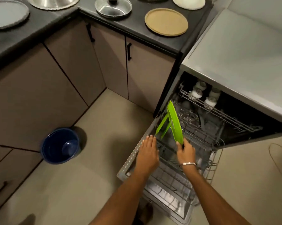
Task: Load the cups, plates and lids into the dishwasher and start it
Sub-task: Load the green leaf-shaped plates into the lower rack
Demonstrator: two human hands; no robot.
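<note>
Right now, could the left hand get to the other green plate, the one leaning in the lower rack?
Probably yes. The left hand is open at the lower rack edge, beside the leaning green plate, nothing between them. The right hand holds the upright green plate.

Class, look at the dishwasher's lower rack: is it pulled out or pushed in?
Pulled out. The lower rack sits over the lowered door, in front of the dishwasher.

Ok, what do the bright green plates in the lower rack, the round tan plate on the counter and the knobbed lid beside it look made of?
The bright green plates look like glossy plastic: thin, saturated colour, soft sheen. The right hand grips one. The round tan plate looks matte, perhaps ceramic or melamine; no glare. The knobbed lid looks like brushed metal, with grey reflections and a dark knob.
</note>
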